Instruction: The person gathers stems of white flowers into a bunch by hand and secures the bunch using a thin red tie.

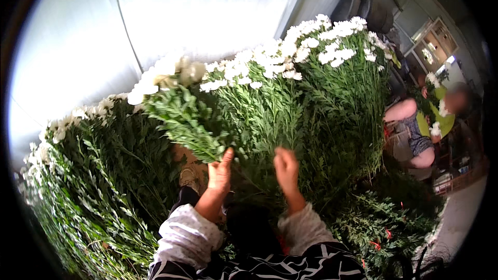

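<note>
My left hand (220, 177) is closed around the stems of a bunch of white chrysanthemums (187, 116), thumb uppermost. The bunch leans up and to the left, its large white heads blurred near the pale wall. To the right of it, apart from the bunch, my right hand (287, 168) is curled with fingers bent inward. What lies inside those fingers, if anything, is hidden. Just beyond both hands stand tall leafy chrysanthemum stems (264, 103) topped with white blooms.
More white-topped stems (98, 171) slope along my left. Cut greenery with red ties (384, 223) lies at the lower right. Beyond it, a person (441, 119) in a yellow-green top sits holding white flowers. Dark tubs (358, 5) lean by the wall (207, 10).
</note>
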### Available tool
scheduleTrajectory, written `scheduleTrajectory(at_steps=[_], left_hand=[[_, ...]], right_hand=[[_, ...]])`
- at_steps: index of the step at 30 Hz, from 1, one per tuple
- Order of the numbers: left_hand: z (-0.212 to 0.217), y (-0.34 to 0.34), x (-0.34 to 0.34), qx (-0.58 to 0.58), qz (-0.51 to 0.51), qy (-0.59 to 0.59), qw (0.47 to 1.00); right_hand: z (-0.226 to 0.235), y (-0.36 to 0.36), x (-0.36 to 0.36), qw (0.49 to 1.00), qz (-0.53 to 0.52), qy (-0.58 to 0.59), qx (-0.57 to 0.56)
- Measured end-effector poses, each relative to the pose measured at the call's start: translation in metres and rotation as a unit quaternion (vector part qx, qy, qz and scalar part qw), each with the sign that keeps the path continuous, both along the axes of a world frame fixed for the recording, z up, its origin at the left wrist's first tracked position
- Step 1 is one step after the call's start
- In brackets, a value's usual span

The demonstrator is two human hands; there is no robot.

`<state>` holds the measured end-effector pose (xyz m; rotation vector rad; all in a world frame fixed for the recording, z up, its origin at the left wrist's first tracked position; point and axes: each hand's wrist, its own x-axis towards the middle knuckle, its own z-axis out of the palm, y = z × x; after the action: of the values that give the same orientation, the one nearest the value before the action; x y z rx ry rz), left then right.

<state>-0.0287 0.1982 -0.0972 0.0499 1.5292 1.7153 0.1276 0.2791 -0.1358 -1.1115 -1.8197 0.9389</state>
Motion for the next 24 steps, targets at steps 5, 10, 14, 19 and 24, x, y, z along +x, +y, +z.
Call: scheduleTrajectory(at_steps=[5,10,14,19,24], left_hand=[[-0.022,0.005,-0.006,0.048,-0.044,0.028,0.997],[-0.003,0.008,-0.01,0.0,-0.092,-0.063,0.994],[-0.007,0.014,-0.012,-0.046,-0.13,-0.088,0.987],[-0.012,0.01,-0.008,0.065,-0.163,-0.109,0.978],[-0.011,0.007,-0.004,0.215,-0.199,-0.088,0.952]], right_hand=[[-0.125,0.124,0.061,0.946,-0.232,-0.222,-0.041],[-0.152,0.148,0.041,0.881,-0.259,-0.372,-0.136],[-0.161,0.159,0.065,0.887,-0.32,-0.331,-0.046],[-0.064,0.103,0.064,0.977,-0.17,-0.117,0.051],[0.045,0.017,0.041,0.999,-0.03,0.025,-0.005]])
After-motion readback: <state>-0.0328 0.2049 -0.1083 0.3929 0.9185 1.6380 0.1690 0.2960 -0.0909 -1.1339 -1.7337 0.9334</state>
